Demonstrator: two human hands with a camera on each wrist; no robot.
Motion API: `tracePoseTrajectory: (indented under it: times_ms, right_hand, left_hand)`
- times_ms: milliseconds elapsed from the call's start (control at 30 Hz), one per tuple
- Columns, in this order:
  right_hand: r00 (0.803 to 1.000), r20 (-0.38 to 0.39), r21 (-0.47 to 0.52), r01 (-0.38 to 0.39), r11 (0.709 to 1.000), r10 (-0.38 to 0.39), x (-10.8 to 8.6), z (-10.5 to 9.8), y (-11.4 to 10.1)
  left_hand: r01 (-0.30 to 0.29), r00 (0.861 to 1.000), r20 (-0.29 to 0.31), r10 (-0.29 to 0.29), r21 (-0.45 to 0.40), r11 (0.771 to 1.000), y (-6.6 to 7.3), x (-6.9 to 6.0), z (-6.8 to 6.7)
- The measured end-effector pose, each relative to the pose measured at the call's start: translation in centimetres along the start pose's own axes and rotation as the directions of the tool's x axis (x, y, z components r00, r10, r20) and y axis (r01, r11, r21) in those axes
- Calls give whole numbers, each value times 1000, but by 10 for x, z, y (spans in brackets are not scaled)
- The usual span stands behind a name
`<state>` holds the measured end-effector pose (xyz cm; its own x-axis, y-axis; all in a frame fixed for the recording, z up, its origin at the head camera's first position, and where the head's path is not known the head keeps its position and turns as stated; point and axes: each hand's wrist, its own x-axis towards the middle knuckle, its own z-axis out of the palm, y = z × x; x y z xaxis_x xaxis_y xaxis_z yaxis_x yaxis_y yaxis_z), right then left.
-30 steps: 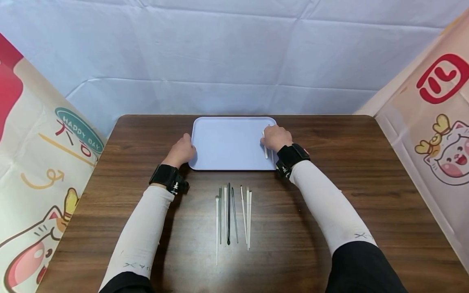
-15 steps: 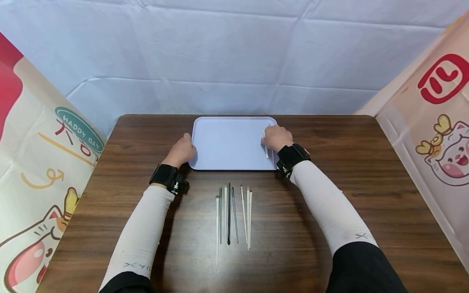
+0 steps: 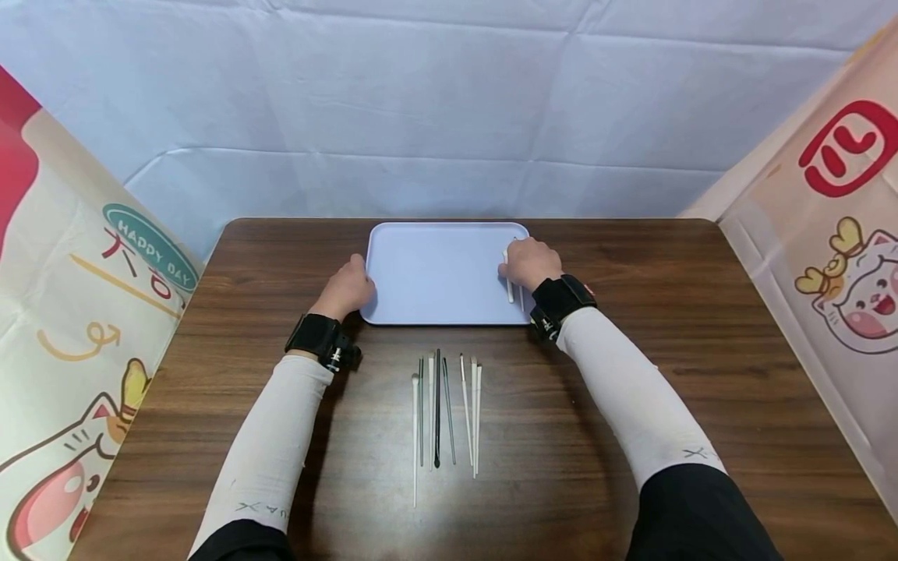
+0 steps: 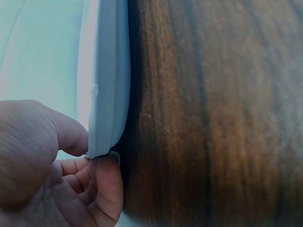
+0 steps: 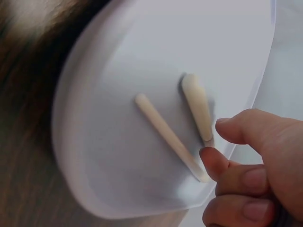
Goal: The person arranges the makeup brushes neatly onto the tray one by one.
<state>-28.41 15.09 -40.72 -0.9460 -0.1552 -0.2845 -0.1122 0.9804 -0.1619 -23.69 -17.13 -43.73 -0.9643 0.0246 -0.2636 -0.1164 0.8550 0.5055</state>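
Note:
My left hand (image 3: 345, 288) pinches the left rim of a pale blue-white tray (image 3: 435, 273). In the left wrist view the thumb lies at the upper edge and a finger at the underside. Over the tray's right end is my right hand (image 3: 531, 262), fingers curled. Below it lie a white brush-like stick with a thick handle (image 5: 198, 106) and a thin pale stick (image 5: 165, 132). The thick-handled stick's far end passes behind my index finger. A gap shows between thumb and index finger; whether they grip that stick is unclear.
Nearer me on the brown wooden table (image 3: 631, 249), several thin brushes lie roughly side by side, among them a long white brush (image 3: 415, 444) and a black stick (image 3: 438, 413). A pale cloth (image 3: 421, 101) hangs behind. Printed cloths stand at left and right.

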Motion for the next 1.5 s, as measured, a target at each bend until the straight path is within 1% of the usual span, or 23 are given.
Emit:
tracePoseTrajectory:
  times_ms: [100,300,567,733,1000,1233,1500]
  right_hand:
    - [1000,-5,7,4,1000,-4,-3,-3,-1]
    - [1000,-6,14,4,1000,-4,-7,-8,0]
    - [1000,5,15,-24,1000,23,-14,-9,5]
    - [1000,-1,30,-20,999,20,-24,-8,5]
    - [1000,-5,40,11,999,-11,-43,-4,0]
    - [998,-23,34,63,997,-62,-57,1,-4]
    - [996,-8,29,90,996,-90,-74,9,-10]
  left_hand:
    - [-6,1000,-4,6,14,1000,-1,1,1]
    - [-7,1000,-2,7,3,1000,-3,2,1]
    - [-3,1000,8,3,-5,1000,-1,0,0]
    - [-4,1000,12,5,-3,1000,-1,1,-1]
    - [2,1000,16,-2,-3,1000,-1,1,0]
    - [-2,1000,12,2,-5,1000,0,0,-1]
    - [-3,1000,13,3,-7,1000,1,-2,-1]
